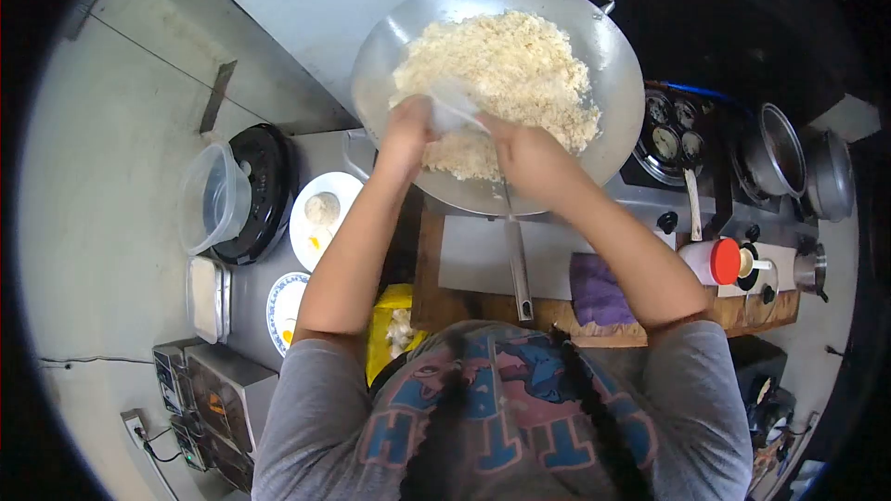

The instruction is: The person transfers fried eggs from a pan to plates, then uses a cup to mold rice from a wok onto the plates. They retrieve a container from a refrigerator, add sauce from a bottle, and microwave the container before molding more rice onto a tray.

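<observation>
A large metal wok [617,83] holds a heap of pale rice [506,60]. Over its near left part, my left hand [406,137] is closed on a whitish, see-through item [452,109], perhaps a plastic bag, blurred by motion. My right hand [534,160] is closed at the other side of this item, its fingertips partly hidden. Below my right hand, a long-handled metal utensil [518,260] leans over the wok's near rim, its handle pointing toward me; its far end is hidden.
Left are plates [299,239], a clear tub [212,199] and a black lid [269,162]. A purple cloth [599,292] lies on the wooden board [483,311]. At the right stand a red-lidded jar [724,262], a multi-cup pan [665,142] and metal pots [775,153].
</observation>
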`<action>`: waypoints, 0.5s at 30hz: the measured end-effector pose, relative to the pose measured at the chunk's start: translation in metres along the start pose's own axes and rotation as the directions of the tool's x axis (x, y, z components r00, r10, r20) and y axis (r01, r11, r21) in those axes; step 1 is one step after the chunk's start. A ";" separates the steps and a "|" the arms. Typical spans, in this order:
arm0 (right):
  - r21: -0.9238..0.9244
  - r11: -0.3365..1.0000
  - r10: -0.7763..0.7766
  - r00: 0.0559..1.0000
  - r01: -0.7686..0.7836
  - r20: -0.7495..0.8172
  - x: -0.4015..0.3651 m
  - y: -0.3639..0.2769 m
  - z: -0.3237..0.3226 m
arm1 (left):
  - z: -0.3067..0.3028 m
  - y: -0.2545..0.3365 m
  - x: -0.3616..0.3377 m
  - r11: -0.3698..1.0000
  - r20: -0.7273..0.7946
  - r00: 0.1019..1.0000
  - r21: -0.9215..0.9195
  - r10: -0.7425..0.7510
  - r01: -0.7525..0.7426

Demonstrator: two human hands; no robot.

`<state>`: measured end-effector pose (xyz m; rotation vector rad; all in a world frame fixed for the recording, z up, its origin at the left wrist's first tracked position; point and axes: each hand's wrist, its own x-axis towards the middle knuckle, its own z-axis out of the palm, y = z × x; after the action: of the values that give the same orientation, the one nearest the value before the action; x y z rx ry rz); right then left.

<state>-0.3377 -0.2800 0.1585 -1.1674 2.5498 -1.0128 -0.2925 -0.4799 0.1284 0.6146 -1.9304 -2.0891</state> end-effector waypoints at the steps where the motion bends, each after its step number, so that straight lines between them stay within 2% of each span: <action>1: 0.000 1.000 -0.010 1.000 0.010 0.002 -0.002 -0.003 -0.004 | -0.004 0.004 -0.004 0.998 -0.038 0.999 -0.062 0.027 -0.029; 3: -0.006 0.989 0.147 0.982 -0.147 0.115 -0.009 -0.003 -0.015 | -0.007 0.000 -0.011 0.999 -0.019 1.000 -0.049 0.023 -0.023; 4: -0.007 0.990 0.142 0.983 -0.142 0.120 -0.002 0.007 -0.010 | -0.006 -0.003 -0.013 0.999 0.013 1.000 -0.035 0.013 -0.013; 6: 0.010 0.993 0.118 0.993 -0.118 -0.005 0.014 0.023 0.000 | 0.006 -0.009 -0.015 0.999 0.013 1.000 -0.034 -0.025 0.025; 8: 0.004 0.996 0.086 0.996 -0.086 -0.009 0.012 0.014 0.006 | 0.014 -0.014 -0.017 0.997 0.004 0.998 -0.035 -0.064 0.064; 10: -0.004 0.999 0.035 0.999 -0.035 0.001 0.005 -0.002 0.001 | 0.013 -0.018 -0.017 0.999 -0.088 0.996 -0.037 -0.026 0.023; 11: -0.008 0.998 0.062 0.998 -0.062 0.023 -0.004 -0.009 -0.004 | 0.006 -0.028 -0.007 0.999 -0.115 0.993 -0.046 -0.026 0.021; 13: -0.068 0.992 0.114 0.991 -0.109 0.074 -0.018 -0.018 -0.013 | -0.020 -0.056 0.008 0.946 -0.055 0.951 0.134 0.303 -0.294; 15: -0.214 0.963 0.186 0.978 -0.163 0.092 -0.023 -0.001 -0.019 | -0.011 -0.019 -0.022 0.990 -0.108 0.993 -0.123 0.057 -0.070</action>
<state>-0.3295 -0.2543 0.1703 -0.9898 2.6599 -0.6390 -0.2663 -0.4782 0.1124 0.6135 -1.7237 -2.0779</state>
